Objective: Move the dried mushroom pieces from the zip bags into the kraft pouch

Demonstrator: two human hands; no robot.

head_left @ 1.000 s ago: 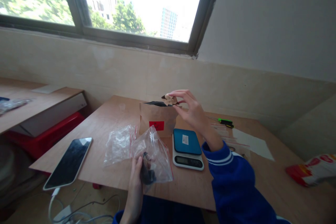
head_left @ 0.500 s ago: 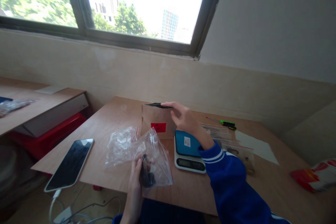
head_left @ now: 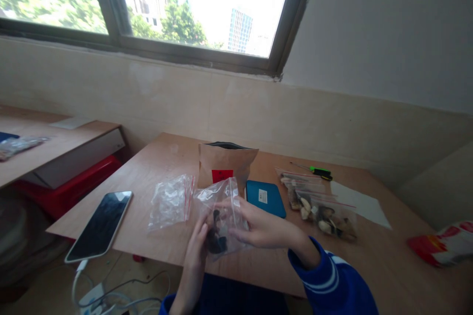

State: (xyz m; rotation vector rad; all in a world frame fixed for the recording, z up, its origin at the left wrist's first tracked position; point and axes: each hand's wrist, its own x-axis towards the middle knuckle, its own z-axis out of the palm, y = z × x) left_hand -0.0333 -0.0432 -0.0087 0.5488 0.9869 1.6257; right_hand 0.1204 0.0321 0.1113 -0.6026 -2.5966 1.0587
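A clear zip bag with dark pieces inside is held between both my hands near the table's front edge. My left hand is closed on its lower left side. From the right, my right hand grips the bag's side, with some fingers behind the plastic. Just behind it stands a brown paper pouch with a red label, its dark mouth open. Flat clear zip bags lie to the left. The digital scale, with a blue top, sits to the right, its front hidden by my right hand.
Filled zip bags lie on the right, beside a white paper sheet and a green-and-black screwdriver. A phone with a cable overhangs the left edge. A red-and-white packet is at far right.
My right hand has left the top of the paper pouch and come down toward me onto the zip bag. The bag and my left hand have shifted slightly right.
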